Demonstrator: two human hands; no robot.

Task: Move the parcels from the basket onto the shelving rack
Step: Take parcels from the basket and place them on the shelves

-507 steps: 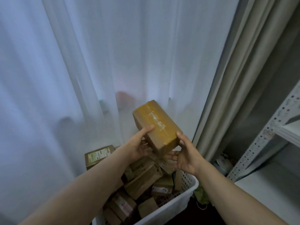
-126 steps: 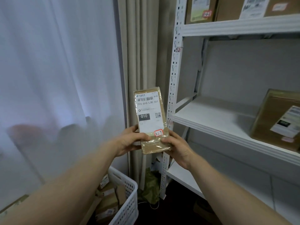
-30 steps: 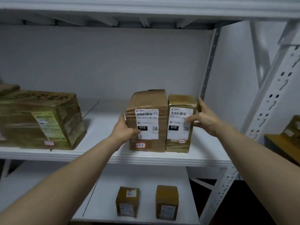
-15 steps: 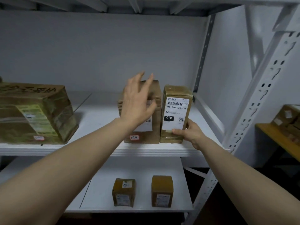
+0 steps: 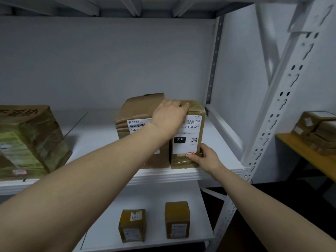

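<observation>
Both hands gripped the narrow parcel point(image 5: 190, 142): I had my left hand point(image 5: 169, 116) curled over its top edge and my right hand point(image 5: 206, 158) pinching its lower right corner. It stood upright on the middle shelf point(image 5: 220, 142), touching a wider parcel point(image 5: 138, 110) on its left.

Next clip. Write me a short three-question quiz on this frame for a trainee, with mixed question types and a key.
1. Which hand pinches the lower right corner of the narrow parcel on the middle shelf?
2. True or false: the narrow parcel stands well apart from the wider parcel.
3. How many small parcels stand on the lower shelf? A one, B two, C four.
Key: 1 the right hand; 2 false, they stand side by side with no gap showing; 3 B.
</observation>
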